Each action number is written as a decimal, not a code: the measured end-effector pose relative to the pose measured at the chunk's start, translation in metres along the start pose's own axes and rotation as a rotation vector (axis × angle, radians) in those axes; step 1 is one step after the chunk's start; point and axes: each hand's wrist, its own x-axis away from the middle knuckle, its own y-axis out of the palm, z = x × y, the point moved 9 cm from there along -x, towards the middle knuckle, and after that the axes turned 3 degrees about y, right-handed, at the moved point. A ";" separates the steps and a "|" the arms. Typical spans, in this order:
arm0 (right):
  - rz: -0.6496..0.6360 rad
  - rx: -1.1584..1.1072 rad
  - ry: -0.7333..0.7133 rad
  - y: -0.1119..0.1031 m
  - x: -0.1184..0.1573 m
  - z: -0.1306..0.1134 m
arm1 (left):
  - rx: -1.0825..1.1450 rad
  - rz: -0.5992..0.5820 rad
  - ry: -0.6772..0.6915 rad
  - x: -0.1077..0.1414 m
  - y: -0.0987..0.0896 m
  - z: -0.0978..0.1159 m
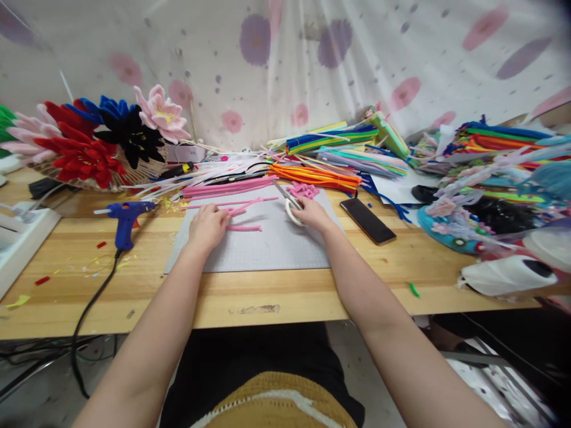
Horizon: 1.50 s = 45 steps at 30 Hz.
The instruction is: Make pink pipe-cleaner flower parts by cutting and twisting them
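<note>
My left hand [209, 226] is closed around pink pipe cleaners [244, 228], over the left part of a grey cutting mat [267, 255]. Their ends stick out to the right of my fingers. In my right hand [312, 214] is a pair of scissors [292, 209] with white handles, its blades pointing up and to the left. Just beyond that hand lies a small bunch of bent pink pipe cleaners [303, 190]. A bundle of straight pink pipe cleaners [229, 187] rests along the mat's far edge.
A blue glue gun [126, 221] with a black cord stands at left, near fuzzy flowers [93, 148] in a basket. A phone [368, 220] lies right of the mat. Orange pipe cleaners [314, 176] and other coloured bundles line the back. A white roll [506, 275] sits at right.
</note>
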 end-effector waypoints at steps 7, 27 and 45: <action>0.089 0.330 0.070 -0.011 0.006 0.000 | 0.123 0.041 0.064 -0.023 -0.007 -0.011; 0.156 0.283 0.102 -0.007 0.006 -0.008 | -0.107 0.072 -0.162 -0.030 -0.015 -0.087; -0.136 -0.591 -0.212 0.006 -0.025 -0.104 | 0.845 0.126 -0.196 -0.024 -0.016 -0.038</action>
